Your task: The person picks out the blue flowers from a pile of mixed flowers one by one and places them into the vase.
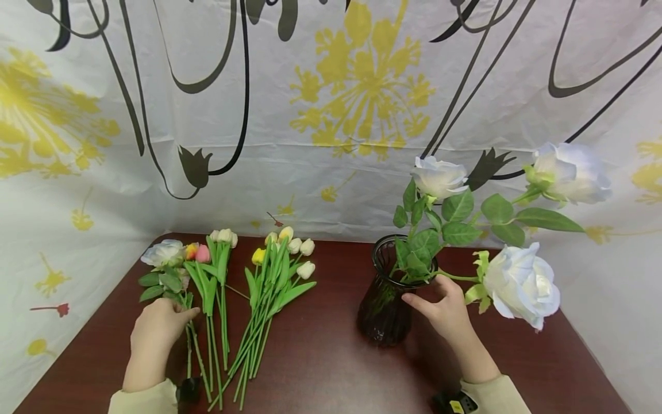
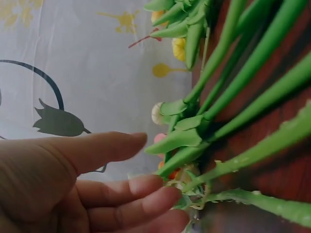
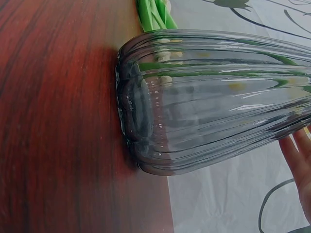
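At the left of the head view, my left hand (image 1: 157, 325) is over the stems of a pale artificial rose (image 1: 164, 253). The left wrist view shows its thumb and fingers (image 2: 124, 191) apart, fingertips at the leafy stems. My right hand (image 1: 447, 307) holds the dark ribbed glass vase (image 1: 384, 310) near its neck, thumb on the near side. Three blue-white roses (image 1: 522, 284) stand in the vase, leaning right. The right wrist view shows the vase's base (image 3: 138, 111) on the table and some fingers (image 3: 294, 153) against its side; the others are out of frame.
Artificial tulips with white and yellow heads (image 1: 281, 259) lie fanned on the dark red table (image 1: 331, 356). Pink and orange tulips (image 1: 201, 253) lie nearer the left hand. A patterned white cloth (image 1: 289, 190) hangs behind the table and at both sides.
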Available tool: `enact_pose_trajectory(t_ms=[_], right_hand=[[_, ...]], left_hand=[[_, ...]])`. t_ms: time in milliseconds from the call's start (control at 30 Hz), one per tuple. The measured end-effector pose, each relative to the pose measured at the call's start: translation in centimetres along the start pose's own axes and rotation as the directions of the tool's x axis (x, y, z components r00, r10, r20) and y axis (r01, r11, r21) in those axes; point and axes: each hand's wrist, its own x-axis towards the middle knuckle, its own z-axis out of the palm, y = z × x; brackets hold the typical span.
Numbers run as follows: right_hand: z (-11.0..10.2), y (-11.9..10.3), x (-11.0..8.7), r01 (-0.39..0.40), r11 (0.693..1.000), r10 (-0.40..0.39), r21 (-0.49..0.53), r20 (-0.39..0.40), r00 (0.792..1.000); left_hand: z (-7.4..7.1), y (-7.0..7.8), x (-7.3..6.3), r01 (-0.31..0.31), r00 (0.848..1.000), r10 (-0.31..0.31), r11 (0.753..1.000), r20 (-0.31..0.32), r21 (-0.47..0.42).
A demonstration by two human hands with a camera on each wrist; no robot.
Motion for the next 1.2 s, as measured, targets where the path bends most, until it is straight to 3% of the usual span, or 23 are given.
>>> enact_pose_trajectory(t_ms=[233,500,900,1200], right_hand=[[-0.1,-0.2,-0.1,0.044,0.999,-0.044,0.006,-0.003,0.999],[-0.1,-0.2,0.0,0.079,0.996,-0.079,0.042,0.003,0.997],[-0.1,0.0,0.3,0.151,0.985,-0.153,0.085,0.024,0.988],[-0.1,0.2,0.4,0.178,0.979,-0.183,0.102,0.041,0.982]], left_hand=[[0.4,-0.3,0.3,0.056,0.997,-0.056,0.998,0.056,-0.011],[0.9,-0.5,0.5,0.055,0.99,-0.055,0.998,0.132,0.01],[1.3,-0.5,0.4,0.081,0.978,-0.077,0.997,0.193,-0.013],[1.3,-0.5,0.4,0.094,0.977,-0.088,0.995,0.192,-0.024]])
